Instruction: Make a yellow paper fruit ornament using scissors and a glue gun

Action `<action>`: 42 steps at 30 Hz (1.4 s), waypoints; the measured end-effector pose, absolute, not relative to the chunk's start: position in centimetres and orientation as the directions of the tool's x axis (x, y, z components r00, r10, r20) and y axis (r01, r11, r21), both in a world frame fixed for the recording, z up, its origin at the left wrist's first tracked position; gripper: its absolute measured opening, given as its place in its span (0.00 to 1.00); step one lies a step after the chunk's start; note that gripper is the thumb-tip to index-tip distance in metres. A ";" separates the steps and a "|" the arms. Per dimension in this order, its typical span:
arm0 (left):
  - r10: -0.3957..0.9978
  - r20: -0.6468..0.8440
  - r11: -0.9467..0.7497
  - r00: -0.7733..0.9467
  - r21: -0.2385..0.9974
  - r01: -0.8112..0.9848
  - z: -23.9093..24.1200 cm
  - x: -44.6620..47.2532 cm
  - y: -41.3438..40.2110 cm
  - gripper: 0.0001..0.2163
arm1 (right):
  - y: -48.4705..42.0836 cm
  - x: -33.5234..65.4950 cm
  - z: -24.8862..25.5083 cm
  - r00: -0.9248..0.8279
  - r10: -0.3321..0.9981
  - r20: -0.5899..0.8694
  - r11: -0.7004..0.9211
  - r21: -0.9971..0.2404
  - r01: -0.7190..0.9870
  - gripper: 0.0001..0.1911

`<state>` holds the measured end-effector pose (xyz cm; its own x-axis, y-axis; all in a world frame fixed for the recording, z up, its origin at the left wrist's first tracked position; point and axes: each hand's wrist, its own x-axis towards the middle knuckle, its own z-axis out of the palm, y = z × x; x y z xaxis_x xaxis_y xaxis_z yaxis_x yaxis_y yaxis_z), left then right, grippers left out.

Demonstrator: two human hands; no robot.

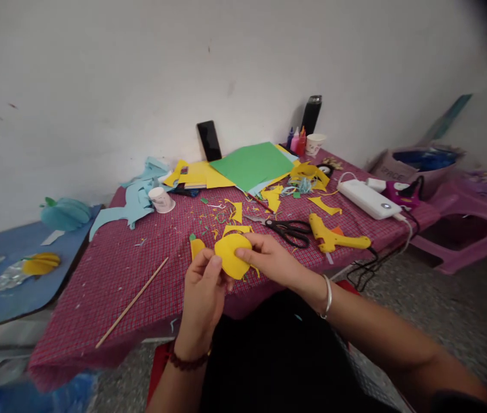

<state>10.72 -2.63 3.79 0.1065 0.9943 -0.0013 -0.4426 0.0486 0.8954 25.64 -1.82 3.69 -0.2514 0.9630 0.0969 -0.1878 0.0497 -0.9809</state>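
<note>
Between my two hands is a rounded yellow paper cutout, held over the front edge of the table. My left hand pinches its left side with thumb and fingers. On the other side, my right hand grips the upper right edge, thumb on top. Behind the left fingers lies another yellow piece with a green tip. Black-handled scissors rest just beyond my right hand, blades pointing left. A yellow glue gun lies to their right.
Paper scraps are scattered across the checked tablecloth. A wooden stick lies at front left, near a tipped paper cup. Green paper, a leaning phone, a white power strip and a dark bottle stand farther back.
</note>
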 end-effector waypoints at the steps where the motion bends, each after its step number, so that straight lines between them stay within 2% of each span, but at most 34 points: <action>1: 0.993 -0.014 0.067 0.119 0.889 -0.452 3.9 10.7 -2.7 0.16 | -1.9 25.4 3.4 -0.260 0.963 0.066 -0.011 -0.959 -0.283 0.14; 4: 0.990 -0.021 0.086 0.140 0.877 -0.473 4.1 10.5 -2.8 0.14 | -2.1 24.6 2.6 -0.254 0.967 -0.027 -0.148 -0.870 -0.471 0.15; 7: 0.993 -0.021 0.076 0.114 0.864 -0.499 3.8 10.2 -3.0 0.14 | -2.3 23.9 2.0 -0.285 0.954 -0.098 -0.244 -0.806 -0.539 0.13; 11: 0.998 0.018 0.018 0.067 0.871 -0.491 3.0 10.2 -3.3 0.16 | -2.7 22.9 1.4 -0.352 0.925 -0.143 -0.328 -0.770 -0.548 0.09; 15: 0.994 0.107 -0.083 0.032 0.903 -0.421 2.6 10.5 -3.7 0.20 | -2.7 22.3 1.1 -0.367 0.918 -0.150 -0.343 -0.764 -0.546 0.10; 20: 0.969 0.212 -0.241 -0.124 0.916 -0.319 1.8 10.2 -4.1 0.13 | -3.2 22.5 0.7 -0.378 0.910 -0.173 -0.372 -0.745 -0.553 0.10; 22: 0.950 0.274 -0.306 -0.147 0.911 -0.278 1.6 9.6 -4.1 0.14 | -3.6 22.8 0.6 -0.402 0.894 -0.196 -0.406 -0.736 -0.542 0.09; 25: 0.969 0.244 -0.230 0.039 0.948 -0.219 1.6 8.7 -4.1 0.17 | -4.1 23.0 0.4 -0.435 0.872 -0.225 -0.448 -0.724 -0.524 0.08; 28: 0.975 0.148 -0.087 0.164 0.940 -0.330 1.7 8.5 -4.2 0.18 | -4.3 23.1 0.2 -0.425 0.876 -0.230 -0.446 -0.723 -0.528 0.07; 32: 0.982 0.079 0.000 0.171 0.909 -0.417 2.0 9.0 -4.6 0.17 | -4.4 23.2 -0.2 -0.397 0.892 -0.215 -0.415 -0.736 -0.535 0.09; 36: 0.993 0.070 -0.028 0.091 0.913 -0.406 2.0 9.5 -5.0 0.11 | -4.5 23.2 -0.6 -0.369 0.908 -0.199 -0.380 -0.763 -0.524 0.13; 40: 0.993 0.085 -0.054 0.082 0.943 -0.328 1.6 9.6 -5.0 0.12 | -4.5 23.3 -0.5 -0.339 0.924 -0.179 -0.332 -0.815 -0.475 0.16; 42: 0.990 0.118 -0.092 0.081 0.958 -0.271 1.4 9.4 -4.8 0.10 | -4.7 23.5 -0.3 -0.320 0.934 -0.156 -0.294 -0.845 -0.447 0.15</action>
<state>9.43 -4.83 1.39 0.0814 0.9897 0.1180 -0.2710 -0.0919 0.9582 23.55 -4.65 -0.26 -0.3205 0.9344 -0.1555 -0.4466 -0.2938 -0.8451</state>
